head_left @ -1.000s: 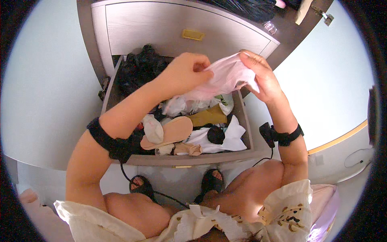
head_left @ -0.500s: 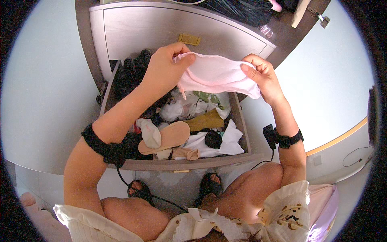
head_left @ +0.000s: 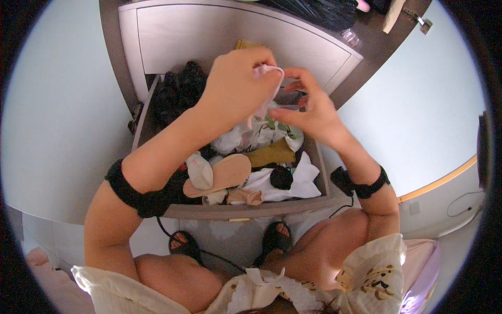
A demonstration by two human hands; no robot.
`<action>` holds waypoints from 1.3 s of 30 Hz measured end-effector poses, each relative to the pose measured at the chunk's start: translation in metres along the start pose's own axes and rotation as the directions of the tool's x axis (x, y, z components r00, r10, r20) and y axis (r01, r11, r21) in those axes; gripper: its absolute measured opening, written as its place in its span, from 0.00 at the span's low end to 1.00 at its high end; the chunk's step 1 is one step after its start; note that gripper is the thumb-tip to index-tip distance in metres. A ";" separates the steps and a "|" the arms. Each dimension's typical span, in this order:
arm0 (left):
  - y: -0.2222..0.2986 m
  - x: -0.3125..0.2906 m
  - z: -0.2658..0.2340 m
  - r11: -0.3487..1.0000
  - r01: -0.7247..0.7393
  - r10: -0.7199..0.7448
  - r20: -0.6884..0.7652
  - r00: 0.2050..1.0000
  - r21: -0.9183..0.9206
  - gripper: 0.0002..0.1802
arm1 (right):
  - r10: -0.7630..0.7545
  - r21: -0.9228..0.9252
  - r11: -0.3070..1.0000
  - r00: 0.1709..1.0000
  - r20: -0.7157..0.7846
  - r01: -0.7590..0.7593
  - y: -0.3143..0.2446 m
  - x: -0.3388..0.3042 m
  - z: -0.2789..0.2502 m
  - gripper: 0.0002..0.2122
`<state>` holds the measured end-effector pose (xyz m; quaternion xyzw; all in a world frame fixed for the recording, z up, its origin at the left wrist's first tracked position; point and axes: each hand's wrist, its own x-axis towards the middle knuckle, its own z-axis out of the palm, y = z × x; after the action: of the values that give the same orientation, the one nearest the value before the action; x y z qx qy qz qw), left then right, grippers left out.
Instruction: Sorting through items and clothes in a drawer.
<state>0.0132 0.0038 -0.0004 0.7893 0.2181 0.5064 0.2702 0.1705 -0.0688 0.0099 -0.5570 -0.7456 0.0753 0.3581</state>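
Pink cloth (head_left: 267, 103) bunched in the left hand (head_left: 238, 78) above an open drawer (head_left: 209, 210)

Left fingers curl closed around a fold of it; its loose end hangs below them. Just to the right, the right hand (head_left: 319, 115) has its fingers spread and curved, gripping nothing; whether a fingertip touches the cloth, I cannot tell. Open air lies between the hands and the drawer's contents. Behind, an upper drawer front (head_left: 183, 42) blocks the far side; pale panels flank left (head_left: 57, 104) and right (head_left: 434, 94). Below lie a black bundle (head_left: 180, 97), clear plastic (head_left: 230, 141), an olive piece (head_left: 272, 153), a beige sole-shaped piece (head_left: 231, 172) and white cloth (head_left: 303, 178), crowding toward the front edge.
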 end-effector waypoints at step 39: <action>0.004 -0.022 -0.020 0.712 0.388 -0.358 0.173 0.918 -0.586 0.06 | 0.097 0.867 0.454 0.979 0.180 -0.204 -0.007 -0.003 0.003 0.15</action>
<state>-0.0132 -0.0091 -0.0063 0.6110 0.1914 0.4654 0.6111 0.1634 -0.0734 0.0099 -0.3517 -0.5653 0.5085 0.5460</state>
